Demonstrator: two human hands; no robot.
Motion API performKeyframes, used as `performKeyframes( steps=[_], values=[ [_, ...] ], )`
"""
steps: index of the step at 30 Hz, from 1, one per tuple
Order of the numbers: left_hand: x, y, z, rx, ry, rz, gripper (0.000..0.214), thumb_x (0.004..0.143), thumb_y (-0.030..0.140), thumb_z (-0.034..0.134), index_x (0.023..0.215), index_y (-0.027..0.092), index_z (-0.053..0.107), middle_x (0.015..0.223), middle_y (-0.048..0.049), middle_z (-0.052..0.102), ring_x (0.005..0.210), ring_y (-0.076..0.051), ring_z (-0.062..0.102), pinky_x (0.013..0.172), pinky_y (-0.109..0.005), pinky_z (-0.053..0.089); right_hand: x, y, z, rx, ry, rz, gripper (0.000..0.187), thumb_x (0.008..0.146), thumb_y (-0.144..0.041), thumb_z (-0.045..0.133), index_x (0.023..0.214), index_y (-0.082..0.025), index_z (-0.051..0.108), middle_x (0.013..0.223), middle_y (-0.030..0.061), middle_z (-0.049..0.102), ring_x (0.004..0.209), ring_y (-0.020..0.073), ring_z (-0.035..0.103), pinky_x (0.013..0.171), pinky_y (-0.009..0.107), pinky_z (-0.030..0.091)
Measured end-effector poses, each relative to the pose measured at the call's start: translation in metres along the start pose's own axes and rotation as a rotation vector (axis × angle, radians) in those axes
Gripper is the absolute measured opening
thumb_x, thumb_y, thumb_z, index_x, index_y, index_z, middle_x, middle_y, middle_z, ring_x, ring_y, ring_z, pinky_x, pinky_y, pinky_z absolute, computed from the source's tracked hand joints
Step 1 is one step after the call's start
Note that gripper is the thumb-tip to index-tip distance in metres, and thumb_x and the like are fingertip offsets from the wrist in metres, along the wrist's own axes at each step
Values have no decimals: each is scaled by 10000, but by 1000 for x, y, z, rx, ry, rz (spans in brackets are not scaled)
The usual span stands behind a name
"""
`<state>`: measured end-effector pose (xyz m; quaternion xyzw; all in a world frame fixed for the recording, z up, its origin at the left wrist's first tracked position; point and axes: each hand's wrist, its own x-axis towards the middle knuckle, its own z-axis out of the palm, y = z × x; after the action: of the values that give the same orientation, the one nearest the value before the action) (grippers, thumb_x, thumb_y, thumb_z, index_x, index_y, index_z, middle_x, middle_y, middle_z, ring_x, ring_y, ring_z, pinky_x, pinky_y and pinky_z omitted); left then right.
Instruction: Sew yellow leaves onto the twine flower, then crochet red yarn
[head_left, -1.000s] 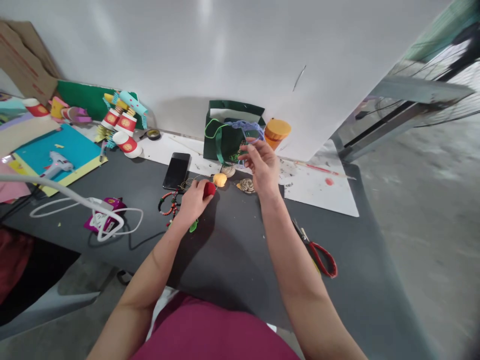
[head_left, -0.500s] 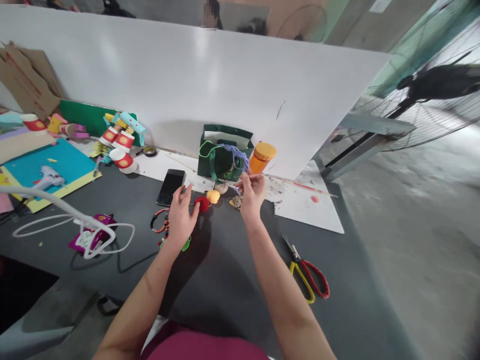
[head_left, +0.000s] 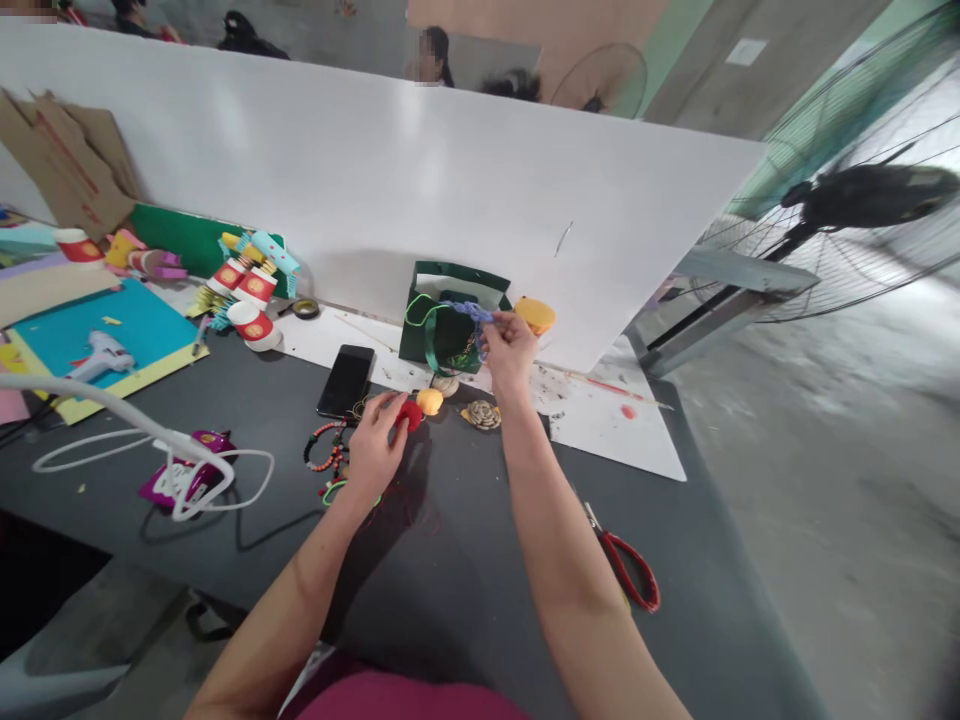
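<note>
Insp. note: I see L hand (head_left: 371,450) at red felt ball (head_left: 409,415), fingertips touching, grip unclear; R hand (head_left: 511,350) pinched on blue braided cord (head_left: 471,312) just above green paper gift bag (head_left: 442,330).

Left hand (head_left: 373,447) low, palm down, fingers curled forward. Right hand (head_left: 511,350) raised higher, farther out, thumb pressed to fingertips (head_left: 495,322). Left forearm (head_left: 307,570), right forearm (head_left: 555,540) bare, angled inward.

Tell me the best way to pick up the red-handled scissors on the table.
Take the red handle of the scissors from the right. It looks flat on the table with the blades angled away, and your right forearm lies along its left side.
</note>
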<state>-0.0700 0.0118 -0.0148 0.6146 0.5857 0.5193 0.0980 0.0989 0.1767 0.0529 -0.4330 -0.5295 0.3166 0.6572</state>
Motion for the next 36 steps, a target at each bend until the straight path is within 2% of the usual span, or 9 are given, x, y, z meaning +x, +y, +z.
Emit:
performKeyframes(
  steps=[7, 11, 14, 16, 19, 21, 25, 30, 36],
  values=[
    [0, 5, 1, -187, -55, -145, 293, 915, 310, 625, 1159, 232, 767, 1188, -126, 709, 1082, -254, 686, 1008, -404, 528, -10, -34, -7, 215, 87, -155, 242, 899, -488, 610, 1036, -289, 611, 886, 13, 654, 744, 163, 644, 685, 335, 518],
    [-1, 14, 2, -389, -136, -284, 363, 902, 442, 657, 1123, 181, 779, 1111, -147, 746, 977, -249, 714, 909, -387, 557, -41, -58, -25, 378, 8, -189, 227, 866, -509, 689, 1000, -332, 646, 871, 2, 630, 750, 166, 647, 647, 320, 505],
    [0, 25, 3, -565, -259, -400, 532, 922, 584, 592, 1160, 140, 760, 1009, -159, 776, 816, -230, 737, 735, -354, 580, -76, -69, -47, 439, -156, -183, 167, 854, -488, 750, 956, -365, 702, 834, -17, 646, 684, 149, 625, 597, 298, 490],
    [2, 35, 4, -754, -363, -520, 630, 928, 667, 525, 1176, 135, 753, 974, -156, 785, 780, -221, 740, 680, -333, 577, -102, -75, -64, 369, -237, -202, 87, 875, -413, 762, 948, -369, 741, 825, -20, 678, 697, 153, 628, 618, 302, 497],
    [6, 49, 5, -1234, -513, -854, 622, 836, 689, 656, 1097, 137, 775, 963, -134, 785, 810, -200, 734, 715, -304, 577, -137, -79, -87, 128, -397, -268, 62, 889, -317, 754, 940, -327, 788, 869, 22, 718, 819, 199, 645, 710, 349, 518],
    [7, 57, 5, -1359, -543, -937, 530, 788, 585, 777, 1078, 142, 777, 945, -103, 787, 818, -171, 728, 745, -267, 568, -155, -79, -96, 9, -439, -288, 147, 882, -244, 749, 981, -342, 796, 833, 18, 695, 790, 199, 634, 697, 349, 520],
    [6, 63, 6, -1337, -536, -986, 530, 663, 322, 929, 1144, 196, 745, 941, -49, 790, 834, -154, 733, 766, -255, 552, -180, -71, -98, -99, -453, -292, 187, 821, -220, 788, 951, -354, 798, 873, 35, 678, 823, 229, 649, 718, 382, 548],
    [-6, 60, 2, -1180, -616, -964, 470, 711, 383, 895, 1115, 183, 761, 978, -74, 785, 814, -161, 717, 764, -278, 534, -191, -57, -93, -5, -468, -143, 37, 871, -287, 731, 891, -307, 754, 851, 41, 727, 815, 240, 685, 752, 411, 561],
    [-9, 58, -7, -936, -860, -796, 537, 731, 608, 820, 1014, 153, 794, 899, -88, 767, 809, -173, 680, 750, -280, 495, -190, -43, -101, 61, -28, 329, 202, 857, -427, 765, 843, -244, 680, 685, -10, 689, 579, 147, 622, 562, 277, 515]
  ],
)
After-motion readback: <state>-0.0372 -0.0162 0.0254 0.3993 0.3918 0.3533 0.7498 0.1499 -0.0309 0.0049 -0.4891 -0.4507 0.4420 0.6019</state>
